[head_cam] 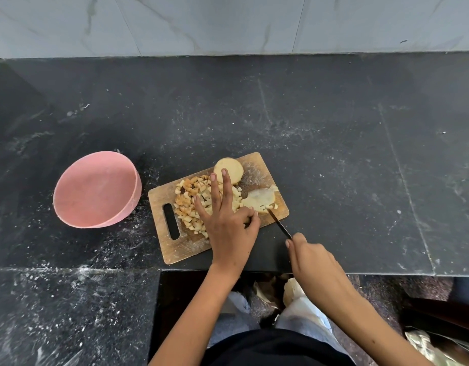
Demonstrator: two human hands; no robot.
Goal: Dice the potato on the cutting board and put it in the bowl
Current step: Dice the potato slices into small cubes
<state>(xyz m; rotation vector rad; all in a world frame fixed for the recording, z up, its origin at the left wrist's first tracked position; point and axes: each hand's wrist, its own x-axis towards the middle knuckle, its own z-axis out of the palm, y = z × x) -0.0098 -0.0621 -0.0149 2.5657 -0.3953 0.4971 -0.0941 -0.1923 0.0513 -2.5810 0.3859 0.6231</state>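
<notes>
Fingers [226, 186] of left hand [228, 223] partly spread flat over diced potato [193, 204], thumb and forefinger curled to pinch near edge of potato slab [261, 199] under cut. Right hand [314, 256] clenched round handle of dark knife [278, 224], tip down in slab's near corner, at cutting board's [180, 244] right end. Uncut potato half [228, 169] waiting at board's far edge, just beyond left fingertips. Pink bowl [96, 190] on dark desk [333, 154] left of board, close but not touching, tilted, nothing visible inside. Dicing judged well along but unfinished; nothing yet moved to bowl.

Risks from here, as judged: blade working very near pinching thumb and forefinger, so slip on wet slab could nick them. Slab thin and held only at one edge, likely to skid or lift under pressure. Board near desk's front edge, lying askew with near corner almost at lip; hard downward stroke could shift it. Heaped dice under left palm liable to scatter onto desk if hand sweeps sideways
</notes>
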